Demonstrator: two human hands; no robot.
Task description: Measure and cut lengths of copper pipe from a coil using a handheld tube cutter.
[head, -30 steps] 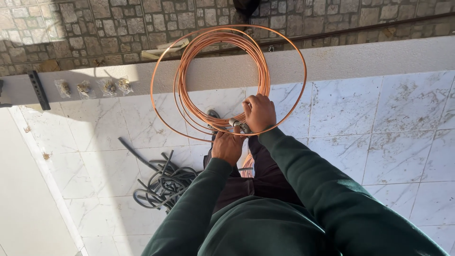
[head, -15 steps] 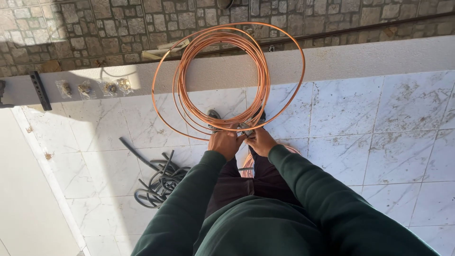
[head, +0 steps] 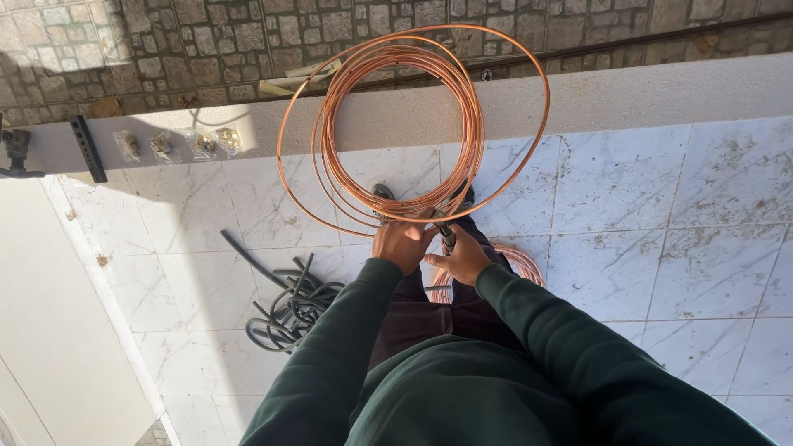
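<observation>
Copper tubing coil [head: 396, 124], springy yet kink-prone, rises above the grip: left hand [head: 402, 244] and right hand [head: 462, 258] closed around its bottom loops.

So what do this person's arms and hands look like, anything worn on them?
Both arms are covered in long dark green sleeves of a soft, sweatshirt-like top, reaching to the wrists. The left hand and right hand are bare: no gloves. No rings, watch or markings are visible.

Sunlit marble floor [head: 661, 215], perhaps a balcony
</observation>
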